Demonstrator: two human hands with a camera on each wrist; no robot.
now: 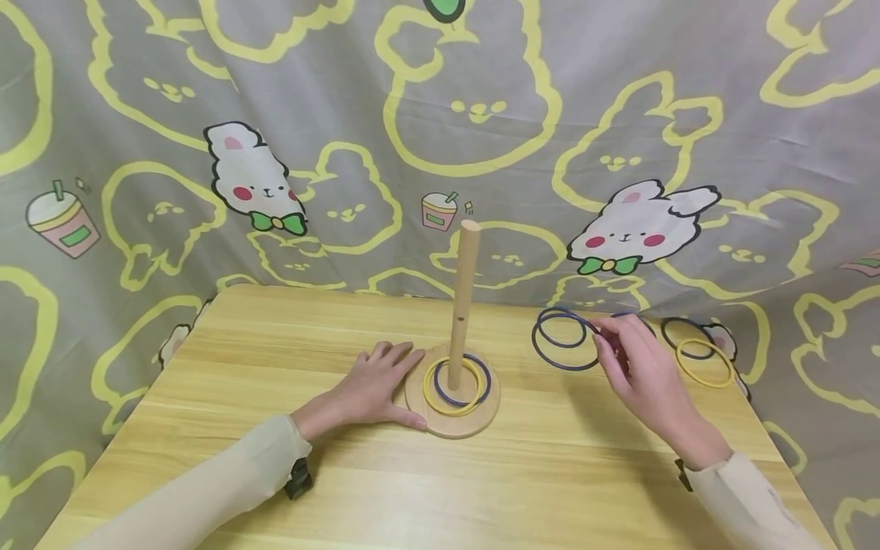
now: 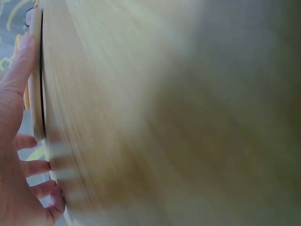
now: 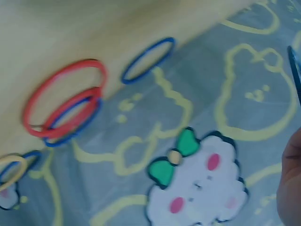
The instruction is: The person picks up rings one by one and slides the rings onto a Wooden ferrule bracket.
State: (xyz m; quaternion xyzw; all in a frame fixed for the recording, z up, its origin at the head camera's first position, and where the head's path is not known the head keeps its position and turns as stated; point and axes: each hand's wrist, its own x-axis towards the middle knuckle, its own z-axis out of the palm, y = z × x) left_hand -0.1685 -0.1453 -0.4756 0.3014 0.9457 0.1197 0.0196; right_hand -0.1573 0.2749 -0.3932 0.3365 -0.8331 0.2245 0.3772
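Note:
A round wooden base [image 1: 457, 428] carries an upright wooden post [image 1: 467, 283]. Around the post's foot lie a yellow ring [image 1: 428, 396] and a blue ring [image 1: 490, 378], overlapping. My left hand [image 1: 367, 387] spreads its fingers along the left side of the base, the thumb against its edge. To the right of the post, my right hand [image 1: 646, 382] pinches a blue ring [image 1: 567, 368] between thumb and fingers. Behind this ring, another blue ring [image 1: 562, 346] shows on the table. Only a small arc of the pinched ring enters the right wrist view.
Near the table's back right lie a dark ring [image 1: 667, 334] and a yellow ring [image 1: 704, 384]. Two red rings [image 3: 28, 106] appear in the right wrist view, hidden behind my hand in the head view. A patterned cloth [image 1: 330, 99] hangs right behind the table [image 1: 275, 336].

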